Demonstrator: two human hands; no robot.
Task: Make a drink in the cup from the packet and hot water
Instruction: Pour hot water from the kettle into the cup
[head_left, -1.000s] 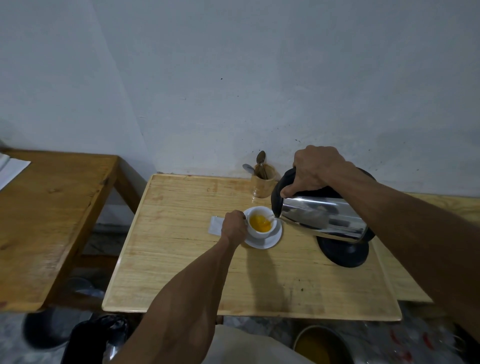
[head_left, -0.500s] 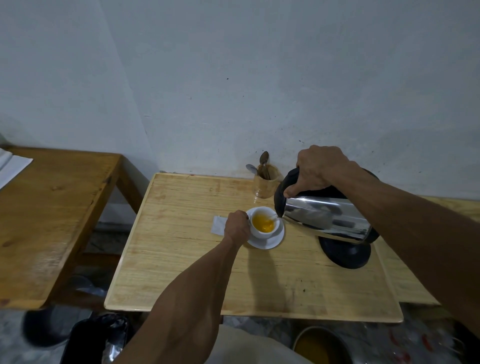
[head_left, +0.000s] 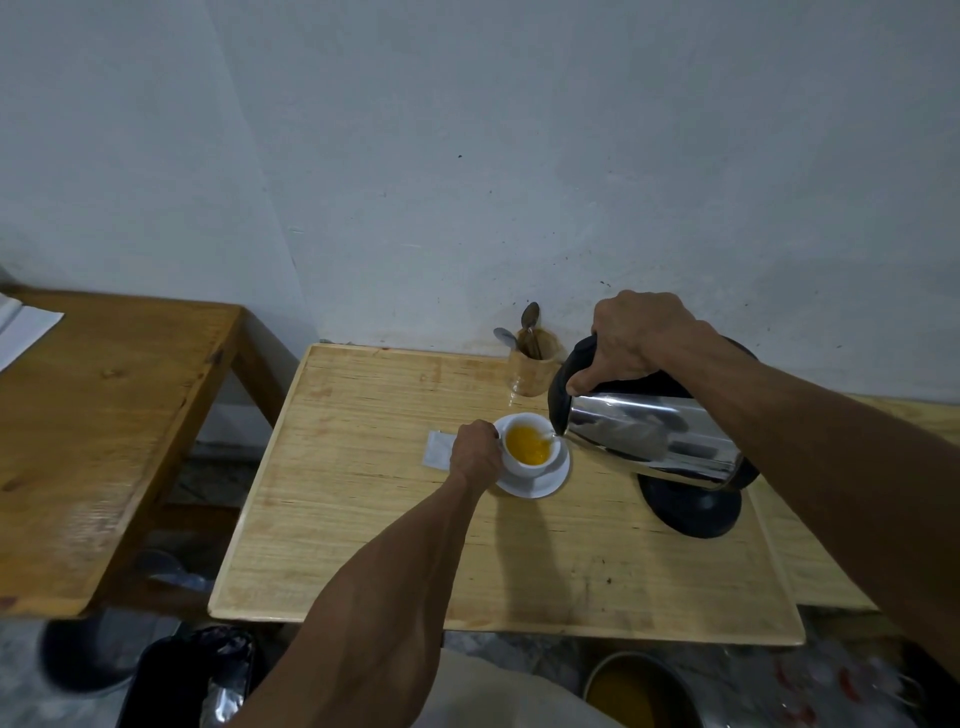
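- The worktop (head_left: 363, 545) is a pale wooden square with a slightly raised rim, pushed against a white wall.
- A white saucer (head_left: 540, 483) rests near its middle, carrying a white cup (head_left: 524, 465) of orange liquid.
- A small white packet (head_left: 439, 451) lies flat just left of the saucer.
- A wooden holder (head_left: 532, 371) with spoons stands at the far edge by the wall.
- A black kettle base (head_left: 693, 512) sits to the right of the saucer.
- A darker wooden table (head_left: 104, 415) stands to the left, a white paper (head_left: 23, 327) at its far corner.
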